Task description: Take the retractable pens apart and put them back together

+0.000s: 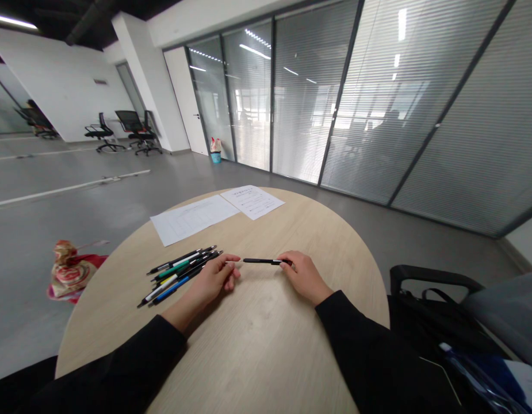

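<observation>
A black pen (261,261) lies level above the round table, its right end pinched between the thumb and fingers of my right hand (305,277). Its left end points at my left hand (214,280), with a small gap between them. My left hand has its thumb and index finger pressed together; a thin, pale sliver shows there, too small to name. Just left of that hand lies a pile of several pens, among them a green pen (176,268), a white pen (160,289) and a blue pen (171,291). My left hand partly hides the pile's right side.
Two printed sheets, a wider sheet (194,218) and a smaller sheet (253,202), lie at the far side of the wooden table (266,339). A black chair (433,276) holding a bag stands at the right. A red and gold bundle (73,273) is on the left.
</observation>
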